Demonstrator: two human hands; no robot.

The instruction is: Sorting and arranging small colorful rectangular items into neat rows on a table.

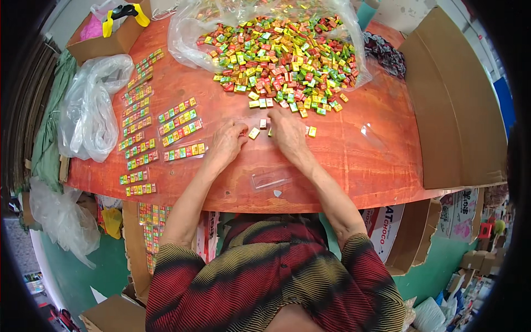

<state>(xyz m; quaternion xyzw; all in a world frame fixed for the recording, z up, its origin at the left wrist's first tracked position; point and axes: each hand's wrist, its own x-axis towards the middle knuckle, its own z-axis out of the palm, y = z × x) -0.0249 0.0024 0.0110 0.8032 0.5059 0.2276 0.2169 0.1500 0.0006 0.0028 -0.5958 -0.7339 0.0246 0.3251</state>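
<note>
Small coloured boxes, red, green and yellow, form a large pile (287,61) on the red-brown table. My left hand (227,141) is at the near side of the pile, its fingers curled round a small red box (242,134). A loose yellow box (254,133) lies just right of those fingertips. Back upward, my right hand (289,135) rests over loose boxes near the pile's front edge; its fingertips are hidden. Beside it on the right lies another yellow box (312,131). An open clear plastic tray (271,180) sits between my forearms, near the table edge.
Rows of filled clear trays (181,128) line the left of the table (354,171). A clear plastic bag (185,41) surrounds the pile; another bag (91,105) lies far left. Cardboard boxes stand at the back left (105,44) and right (448,99). Yellow-black tape dispenser (126,15) tops the left box.
</note>
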